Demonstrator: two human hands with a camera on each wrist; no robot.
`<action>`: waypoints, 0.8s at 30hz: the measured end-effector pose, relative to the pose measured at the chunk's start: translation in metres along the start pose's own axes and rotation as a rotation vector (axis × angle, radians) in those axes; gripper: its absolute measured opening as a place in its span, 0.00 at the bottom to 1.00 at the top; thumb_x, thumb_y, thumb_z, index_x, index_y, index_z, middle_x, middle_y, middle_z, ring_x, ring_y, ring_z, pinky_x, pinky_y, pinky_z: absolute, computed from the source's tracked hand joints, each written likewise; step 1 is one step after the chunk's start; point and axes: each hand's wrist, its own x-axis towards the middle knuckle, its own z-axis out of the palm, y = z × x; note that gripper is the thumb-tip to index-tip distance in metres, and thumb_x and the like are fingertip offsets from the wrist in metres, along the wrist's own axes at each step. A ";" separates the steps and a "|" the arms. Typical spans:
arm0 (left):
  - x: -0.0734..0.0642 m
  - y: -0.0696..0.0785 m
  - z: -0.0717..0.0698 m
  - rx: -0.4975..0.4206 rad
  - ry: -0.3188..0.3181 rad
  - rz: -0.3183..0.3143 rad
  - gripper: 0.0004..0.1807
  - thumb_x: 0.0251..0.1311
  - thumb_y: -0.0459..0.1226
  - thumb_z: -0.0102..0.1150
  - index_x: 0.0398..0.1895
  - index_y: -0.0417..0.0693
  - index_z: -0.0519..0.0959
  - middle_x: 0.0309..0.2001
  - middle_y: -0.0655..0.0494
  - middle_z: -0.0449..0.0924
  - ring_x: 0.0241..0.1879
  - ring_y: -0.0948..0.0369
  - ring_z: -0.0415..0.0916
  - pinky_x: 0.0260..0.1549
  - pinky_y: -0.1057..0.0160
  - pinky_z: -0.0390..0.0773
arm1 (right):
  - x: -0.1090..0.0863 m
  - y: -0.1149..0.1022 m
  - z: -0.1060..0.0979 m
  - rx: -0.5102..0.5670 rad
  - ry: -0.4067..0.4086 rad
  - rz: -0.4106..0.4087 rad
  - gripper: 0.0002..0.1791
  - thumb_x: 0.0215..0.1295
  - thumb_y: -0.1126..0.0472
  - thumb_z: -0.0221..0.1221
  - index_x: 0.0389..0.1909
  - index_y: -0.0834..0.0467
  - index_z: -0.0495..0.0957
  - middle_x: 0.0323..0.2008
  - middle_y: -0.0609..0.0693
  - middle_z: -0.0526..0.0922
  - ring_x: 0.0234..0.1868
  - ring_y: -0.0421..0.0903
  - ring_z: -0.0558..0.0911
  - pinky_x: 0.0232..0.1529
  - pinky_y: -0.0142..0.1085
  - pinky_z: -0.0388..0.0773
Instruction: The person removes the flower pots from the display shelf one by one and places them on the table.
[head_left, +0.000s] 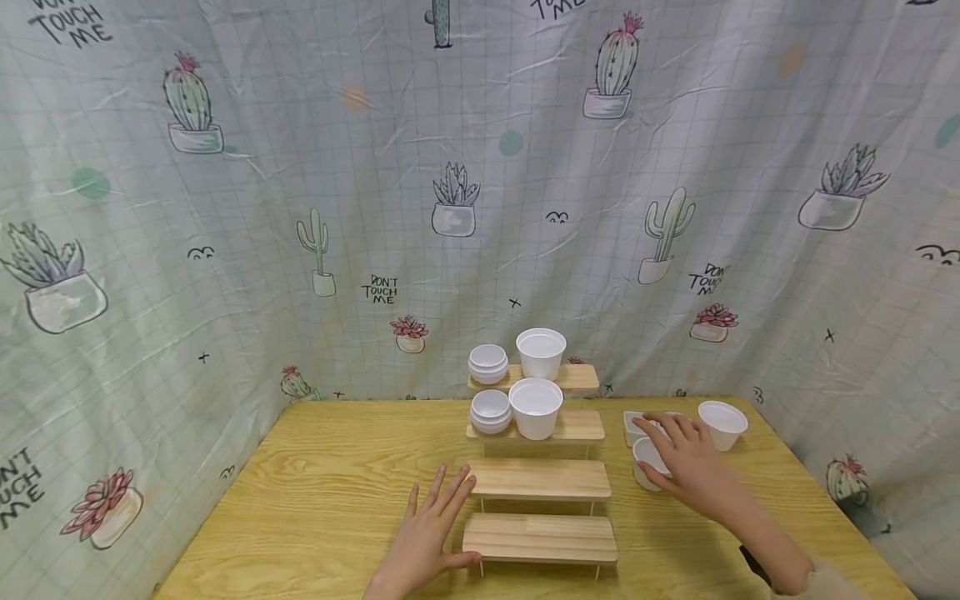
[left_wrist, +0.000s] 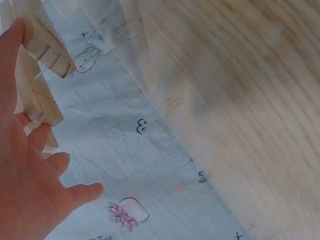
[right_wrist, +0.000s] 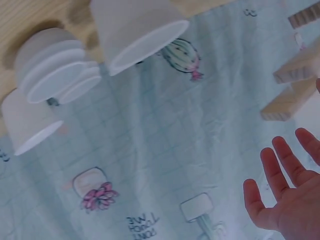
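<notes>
My left hand [head_left: 422, 537] rests its spread fingertips and thumb against the left ends of the lower boards of a four-step wooden stand [head_left: 540, 479]. In the left wrist view its fingers [left_wrist: 10, 55] lie along the board ends. My right hand [head_left: 693, 467], fingers spread and apart, hovers over a group of white containers at the right. A white cup [head_left: 645, 477] shows under its thumb, and a small white container [head_left: 632, 429] stands behind, partly hidden. The right wrist view shows the right hand [right_wrist: 295, 200] with nothing in its grasp.
On the top step stand a ribbed white jar [head_left: 488, 367] and a white cup [head_left: 541, 354]; the second step bears another jar [head_left: 491, 414] and cup [head_left: 536, 410]. One more cup [head_left: 722, 427] stands at the back right. A cactus-print curtain [head_left: 480, 167] encloses the wooden table [head_left: 337, 483].
</notes>
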 end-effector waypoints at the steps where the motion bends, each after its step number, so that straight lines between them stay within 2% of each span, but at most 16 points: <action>1: 0.000 0.000 0.000 0.000 -0.002 -0.001 0.54 0.37 0.66 0.55 0.69 0.54 0.51 0.70 0.55 0.50 0.67 0.45 0.49 0.51 0.31 0.59 | 0.003 -0.003 0.000 0.004 0.010 -0.004 0.38 0.64 0.35 0.27 0.52 0.60 0.70 0.47 0.59 0.73 0.44 0.55 0.70 0.41 0.53 0.64; 9: 0.000 0.000 0.001 0.000 -0.014 -0.006 0.54 0.38 0.66 0.54 0.69 0.55 0.50 0.70 0.56 0.49 0.67 0.46 0.48 0.51 0.31 0.59 | 0.026 -0.021 0.001 0.024 0.092 -0.061 0.36 0.66 0.37 0.28 0.50 0.61 0.71 0.47 0.58 0.74 0.42 0.54 0.71 0.37 0.50 0.64; 24: -0.001 0.000 0.001 0.018 0.028 0.003 0.53 0.38 0.66 0.54 0.68 0.54 0.52 0.70 0.56 0.50 0.67 0.46 0.50 0.51 0.32 0.60 | 0.055 -0.050 0.005 0.098 0.098 -0.120 0.33 0.65 0.39 0.30 0.53 0.59 0.69 0.48 0.56 0.73 0.44 0.52 0.71 0.40 0.49 0.68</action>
